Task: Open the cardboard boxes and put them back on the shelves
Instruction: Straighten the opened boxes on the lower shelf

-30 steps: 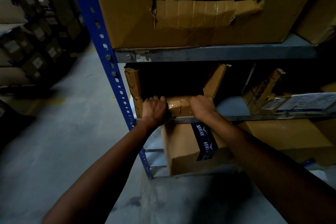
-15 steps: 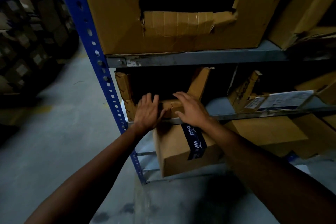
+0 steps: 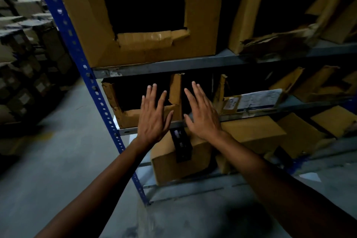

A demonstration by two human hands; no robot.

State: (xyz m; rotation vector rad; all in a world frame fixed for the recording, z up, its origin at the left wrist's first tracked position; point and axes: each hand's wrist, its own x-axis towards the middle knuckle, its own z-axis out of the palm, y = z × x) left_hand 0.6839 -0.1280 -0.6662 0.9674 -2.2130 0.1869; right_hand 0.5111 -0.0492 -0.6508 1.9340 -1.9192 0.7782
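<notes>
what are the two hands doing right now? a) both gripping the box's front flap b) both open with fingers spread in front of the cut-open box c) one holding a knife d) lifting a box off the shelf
b: the left hand and right hand show straight, spread fingers holding nothing, in front of the cut-open box.

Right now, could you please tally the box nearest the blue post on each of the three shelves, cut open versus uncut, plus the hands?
Cut-open boxes: 2, upper box, middle box
Uncut boxes: 1, black-taped box
Hands: 2, left hand, right hand
Total: 5
</notes>
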